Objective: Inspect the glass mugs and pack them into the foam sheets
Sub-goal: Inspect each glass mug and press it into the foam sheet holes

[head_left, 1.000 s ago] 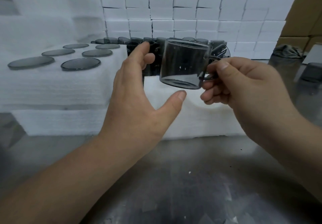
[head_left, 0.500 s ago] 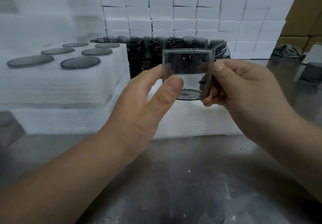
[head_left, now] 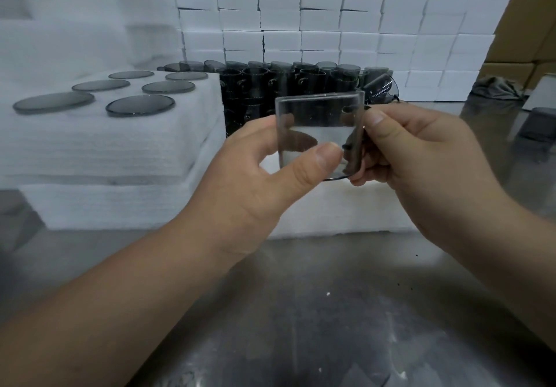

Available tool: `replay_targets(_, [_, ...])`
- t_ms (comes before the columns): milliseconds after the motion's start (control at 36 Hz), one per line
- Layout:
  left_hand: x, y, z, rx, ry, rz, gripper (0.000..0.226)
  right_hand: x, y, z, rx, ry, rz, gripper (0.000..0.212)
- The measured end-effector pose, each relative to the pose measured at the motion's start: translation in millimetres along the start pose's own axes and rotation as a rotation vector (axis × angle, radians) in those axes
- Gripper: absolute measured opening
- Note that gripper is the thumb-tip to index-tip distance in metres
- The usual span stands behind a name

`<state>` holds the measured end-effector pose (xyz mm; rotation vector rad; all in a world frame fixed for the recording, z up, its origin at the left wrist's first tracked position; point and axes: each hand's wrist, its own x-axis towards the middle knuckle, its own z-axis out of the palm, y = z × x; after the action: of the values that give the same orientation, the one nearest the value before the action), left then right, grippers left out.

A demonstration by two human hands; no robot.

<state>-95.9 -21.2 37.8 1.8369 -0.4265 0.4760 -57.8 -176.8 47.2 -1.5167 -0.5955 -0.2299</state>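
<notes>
Above brushed-metal tabletop (head_left: 301, 311): clear cylindrical glass mug (head_left: 319, 133) upright in mid-air between both hands. Thumb and fingers of left hand (head_left: 249, 176) pinch its smooth wall. Fingers of right hand (head_left: 421, 158) curl round the handle side. Back left: stacked ribbed white foam sheets (head_left: 105, 152), 6 round grey glass discs (head_left: 140, 109) in the top sheet, next to rows of dark glass mugs (head_left: 270, 85).

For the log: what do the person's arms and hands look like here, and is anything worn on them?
The left grip and right grip are bare hands. No gloves, rings or tape are visible, and the nails are trimmed short. The forearms are uncovered too, with no sleeve, watch or wristband as far as the frame shows them.
</notes>
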Motion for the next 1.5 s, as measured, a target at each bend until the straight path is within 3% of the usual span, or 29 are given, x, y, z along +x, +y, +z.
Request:
replay_targets(139, [-1.9, -2.3, 3.2, -0.138, 0.062, -0.076, 0.038, -0.3, 0.8, -2.0, 0.023, -0.017, 0.014, 0.015])
replay_targets(222, [0.6, -2.3, 4.5, -0.127, 0.134, -0.089, 0.057, -1.9, -0.6, -2.5, -0.034, -0.053, -0.035, 0.023])
replay_targets(389, [6.2, -5.4, 0.7, -0.185, 0.178, -0.154, 0.076, -5.3, 3.2, -0.1, -0.235, -0.122, -0.19, 0.041])
replay_targets(472, [6.6, -5.1, 2.9, -0.215, 0.149, -0.141, 0.056, -3.5, 2.5, -1.7, -0.271, -0.087, -0.238, 0.032])
replay_targets(639, [8.8, -11.0, -3.9, -0.102, 0.234, -0.21, 0.081, -1.9, 3.0, -0.5, -0.197, -0.091, -0.193, 0.019])
replay_targets(750, [7.4, -12.0, -0.6, -0.066, 0.258, -0.215, 0.079, -0.6, 3.3, -1.7, -0.136, -0.078, -0.143, 0.012])
replay_targets(1084, [5.7, -5.5, -0.4, -0.171, 0.254, -0.224, 0.056, -0.5, 6.4, -1.0, -0.159, -0.089, -0.177, 0.027])
replay_targets(1223, [4.2, -7.0, -5.0, -0.06, 0.197, -0.155, 0.064, 0.3, 8.0, -2.7, -0.225, -0.064, -0.265, 0.036])
replay_targets(1389, [-0.3, 1.3, -4.3, 0.199, 0.09, 0.116, 0.035, 5.0, 7.9, -7.0, -0.338, 0.013, -0.31, 0.029])
replay_targets(1501, [-1.7, 1.2, -2.6, 0.475, 0.014, 0.115, 0.063, 4.7, 7.4, -7.2, -0.424, 0.058, -0.316, 0.022])
